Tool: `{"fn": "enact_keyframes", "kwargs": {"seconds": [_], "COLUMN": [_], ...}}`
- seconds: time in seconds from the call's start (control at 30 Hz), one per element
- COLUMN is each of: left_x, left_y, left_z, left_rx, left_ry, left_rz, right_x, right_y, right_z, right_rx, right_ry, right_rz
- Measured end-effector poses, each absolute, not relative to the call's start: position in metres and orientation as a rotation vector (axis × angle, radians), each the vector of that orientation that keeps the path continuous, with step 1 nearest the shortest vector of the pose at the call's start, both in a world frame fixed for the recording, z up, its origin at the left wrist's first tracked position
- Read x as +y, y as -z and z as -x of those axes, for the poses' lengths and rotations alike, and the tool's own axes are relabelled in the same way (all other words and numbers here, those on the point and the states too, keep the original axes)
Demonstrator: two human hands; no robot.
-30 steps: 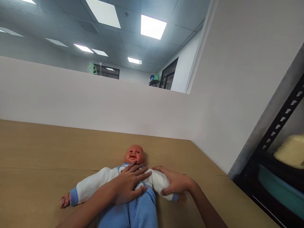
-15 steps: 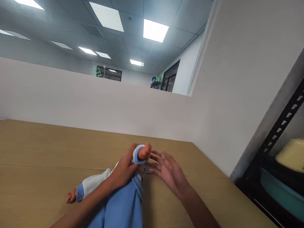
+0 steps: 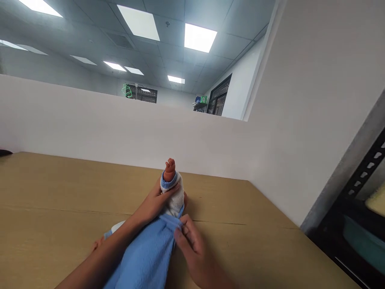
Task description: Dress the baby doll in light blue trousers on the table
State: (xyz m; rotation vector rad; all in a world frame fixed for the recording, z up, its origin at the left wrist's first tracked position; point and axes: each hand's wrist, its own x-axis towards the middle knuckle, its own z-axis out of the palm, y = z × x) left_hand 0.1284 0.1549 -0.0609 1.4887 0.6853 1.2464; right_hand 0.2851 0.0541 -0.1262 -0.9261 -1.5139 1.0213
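A doll (image 3: 170,171) in white sleeves with blue cuffs lies in front of me, one small hand pointing up and away. My left hand (image 3: 159,200) is closed around that white sleeve (image 3: 176,202), just below the cuff. Lower down, my right hand (image 3: 191,245) pinches the edge of the doll's blue garment (image 3: 147,253) where it meets the sleeve. The doll's other hand (image 3: 98,243) shows at the left, partly behind my left forearm. Its head is not in view.
Brown board-like tabletop (image 3: 54,184) spreads under the doll, with a seam across it. A pale wall (image 3: 120,128) rises behind, another on the right. At far right stands a black slotted rack (image 3: 359,184) with a teal container (image 3: 363,241). A dark object (image 3: 5,153) sits at the far left edge.
My right hand, open beside the doll's cuff before, has come down and closed on the blue garment's edge. The doll's raised hand has turned upward and moved slightly left and away with my left hand.
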Motion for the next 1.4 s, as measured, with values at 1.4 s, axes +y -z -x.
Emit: {"fn": "enact_keyframes", "kwargs": {"seconds": [1.4], "left_x": [0.142], "left_y": [0.066], "left_z": [-0.145], "left_rx": [0.762], "left_ry": [-1.124], "left_rz": [-1.19], "right_x": [0.076], "right_y": [0.133], "right_z": [-0.281], "right_rx": [-1.183], "right_ry": [-0.962], "right_rz": [0.96]}}
